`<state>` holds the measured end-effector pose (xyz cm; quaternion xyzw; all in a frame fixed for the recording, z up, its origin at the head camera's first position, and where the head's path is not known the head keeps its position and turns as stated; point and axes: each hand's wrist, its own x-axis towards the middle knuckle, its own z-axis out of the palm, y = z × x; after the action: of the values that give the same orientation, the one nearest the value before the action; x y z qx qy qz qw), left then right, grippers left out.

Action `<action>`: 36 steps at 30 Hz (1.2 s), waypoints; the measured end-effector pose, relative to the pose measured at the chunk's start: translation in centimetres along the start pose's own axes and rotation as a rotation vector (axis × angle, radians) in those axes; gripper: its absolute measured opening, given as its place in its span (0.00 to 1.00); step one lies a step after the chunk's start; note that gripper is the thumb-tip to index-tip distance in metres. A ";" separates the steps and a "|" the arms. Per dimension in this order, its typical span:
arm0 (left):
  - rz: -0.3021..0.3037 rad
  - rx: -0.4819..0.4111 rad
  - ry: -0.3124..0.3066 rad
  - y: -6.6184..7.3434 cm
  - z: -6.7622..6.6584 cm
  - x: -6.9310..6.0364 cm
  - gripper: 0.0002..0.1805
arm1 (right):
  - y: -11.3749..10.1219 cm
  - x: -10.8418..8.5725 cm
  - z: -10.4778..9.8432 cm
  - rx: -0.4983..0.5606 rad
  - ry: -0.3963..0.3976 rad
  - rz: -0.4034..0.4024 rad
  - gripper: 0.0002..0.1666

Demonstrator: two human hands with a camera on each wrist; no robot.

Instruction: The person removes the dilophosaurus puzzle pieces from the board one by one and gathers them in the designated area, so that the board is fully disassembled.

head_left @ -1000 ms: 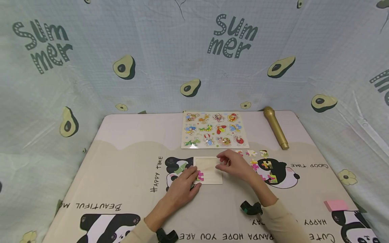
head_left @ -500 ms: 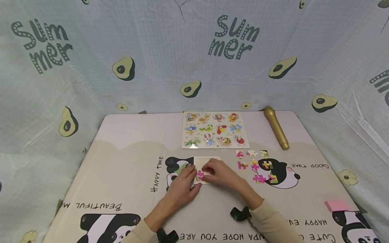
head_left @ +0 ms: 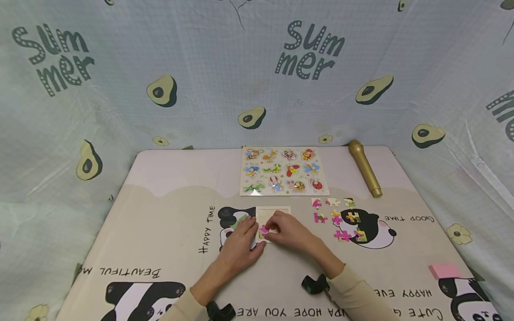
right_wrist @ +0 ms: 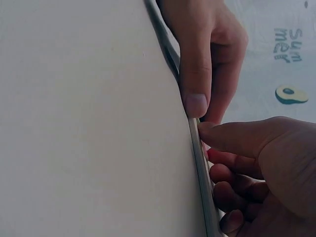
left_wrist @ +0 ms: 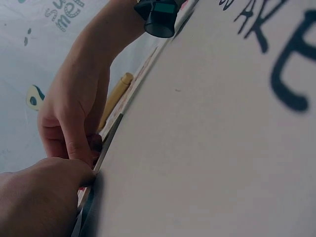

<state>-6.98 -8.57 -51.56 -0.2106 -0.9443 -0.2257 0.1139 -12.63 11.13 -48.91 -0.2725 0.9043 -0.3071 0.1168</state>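
Note:
A shallow light wooden puzzle tray (head_left: 283, 208) lies in front of me in the head view, pink and green puzzle pieces (head_left: 263, 230) at its near left corner. My left hand (head_left: 239, 243) rests over the tray's left side with fingers fairly straight, thumb along the near edge. My right hand (head_left: 290, 231) reaches in from the right, thumb and index finger bent together at those pieces. Pink shows by these fingertips in the right wrist view, where the right hand (right_wrist: 261, 163) almost meets the left hand (right_wrist: 202, 54). The fingers hide most of the piece they pinch.
Several loose puzzle pieces (head_left: 342, 235) lie to the right of the tray. Behind it is a board of cartoon insects (head_left: 284, 171). A gold microphone-shaped object (head_left: 364, 169) lies at the back right, and a pink block (head_left: 444, 271) near the right edge.
My right hand has moved left and toward me, from the tray's right edge to the pieces in its near left corner. My left hand has stayed in place.

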 end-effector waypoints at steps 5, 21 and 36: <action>0.014 0.003 0.007 0.0 0.0 0.0 0.30 | 0.0 0.0 0.2 0.001 0.000 0.017 0.11; 0.022 0.032 -0.005 0.0 0.0 0.0 0.31 | 0.0 -0.3 0.1 0.123 0.024 0.048 0.04; 0.043 0.022 0.021 -0.1 0.0 -0.1 0.31 | 0.5 -1.1 -0.7 0.149 0.106 0.068 0.04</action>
<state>-6.95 -8.62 -51.63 -0.2273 -0.9408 -0.2147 0.1309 -12.17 12.42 -48.63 -0.2159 0.8925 -0.3834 0.0993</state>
